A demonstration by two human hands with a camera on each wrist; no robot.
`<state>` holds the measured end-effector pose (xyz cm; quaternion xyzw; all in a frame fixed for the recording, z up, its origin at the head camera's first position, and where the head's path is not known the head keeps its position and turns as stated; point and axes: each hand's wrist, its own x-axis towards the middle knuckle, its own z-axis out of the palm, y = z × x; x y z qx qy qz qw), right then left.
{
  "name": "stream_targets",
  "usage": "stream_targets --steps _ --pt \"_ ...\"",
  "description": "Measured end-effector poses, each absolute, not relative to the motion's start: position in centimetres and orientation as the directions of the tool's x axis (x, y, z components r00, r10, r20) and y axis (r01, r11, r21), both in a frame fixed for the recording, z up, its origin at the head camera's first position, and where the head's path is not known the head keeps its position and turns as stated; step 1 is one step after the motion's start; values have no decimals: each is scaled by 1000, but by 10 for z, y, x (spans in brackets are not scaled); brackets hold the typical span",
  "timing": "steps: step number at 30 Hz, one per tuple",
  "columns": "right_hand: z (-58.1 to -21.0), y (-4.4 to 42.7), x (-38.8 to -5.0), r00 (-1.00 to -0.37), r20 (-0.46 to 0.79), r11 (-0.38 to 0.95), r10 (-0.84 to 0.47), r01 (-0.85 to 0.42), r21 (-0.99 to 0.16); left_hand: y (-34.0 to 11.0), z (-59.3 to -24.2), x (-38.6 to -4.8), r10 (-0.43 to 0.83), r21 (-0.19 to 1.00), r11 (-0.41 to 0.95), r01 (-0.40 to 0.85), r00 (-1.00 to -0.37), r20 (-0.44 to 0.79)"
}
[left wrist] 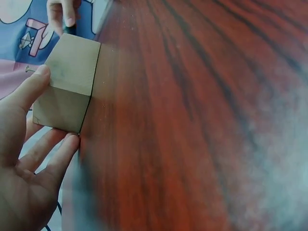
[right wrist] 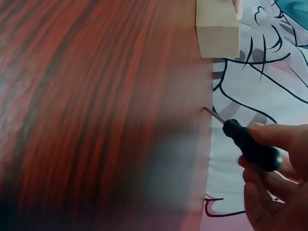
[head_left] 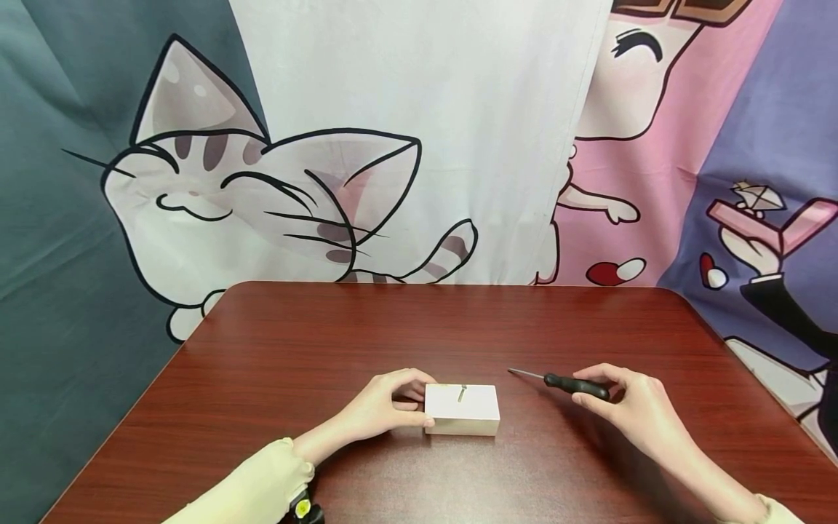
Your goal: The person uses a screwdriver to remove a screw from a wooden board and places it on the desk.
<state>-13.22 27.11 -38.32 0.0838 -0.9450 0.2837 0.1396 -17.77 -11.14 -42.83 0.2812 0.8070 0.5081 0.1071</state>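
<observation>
A pale rectangular block rests on the table, with a small screw standing up from its top face. My left hand grips the block's left end, the thumb on its near side and the fingers behind. In the left wrist view the screw juts out past the thumb. Over the table to the right, my right hand holds a screwdriver by its black handle between thumb and fingers. The metal shaft points left, and its tip is apart from the block, as the right wrist view also shows.
The dark red wood-grain table reaches back to a hanging cloth printed with a cartoon cat and figures. A black device with a yellow spot is strapped at the left wrist.
</observation>
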Motion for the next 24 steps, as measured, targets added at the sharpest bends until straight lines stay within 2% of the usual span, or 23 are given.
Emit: stream_targets --steps 13,24 --pt "-391 280 -134 -964 139 859 -228 -267 -437 -113 -425 -177 592 860 336 384 -796 124" --pt "-395 283 -132 -966 89 861 -244 -258 -439 -113 -423 -177 596 866 330 375 -794 117"
